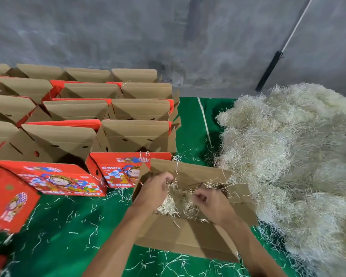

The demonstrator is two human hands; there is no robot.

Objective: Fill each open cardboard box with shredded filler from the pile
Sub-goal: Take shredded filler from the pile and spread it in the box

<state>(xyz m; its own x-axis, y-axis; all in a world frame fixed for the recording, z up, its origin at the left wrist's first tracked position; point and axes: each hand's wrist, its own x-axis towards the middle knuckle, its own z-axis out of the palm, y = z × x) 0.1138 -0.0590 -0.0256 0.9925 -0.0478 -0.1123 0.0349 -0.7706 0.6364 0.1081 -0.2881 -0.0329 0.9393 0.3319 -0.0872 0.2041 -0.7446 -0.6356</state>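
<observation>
Green mat (68,226); left hand (152,191), right hand (212,204) pinch filler (174,206), hiding box (188,236) interior.

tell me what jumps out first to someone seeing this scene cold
The big pale pile of shredded filler fills the right side on the green floor covering. Rows of open red-printed cardboard boxes stand at left. In the foreground both hands, left hand and right hand, work filler inside the nearest open box.
</observation>
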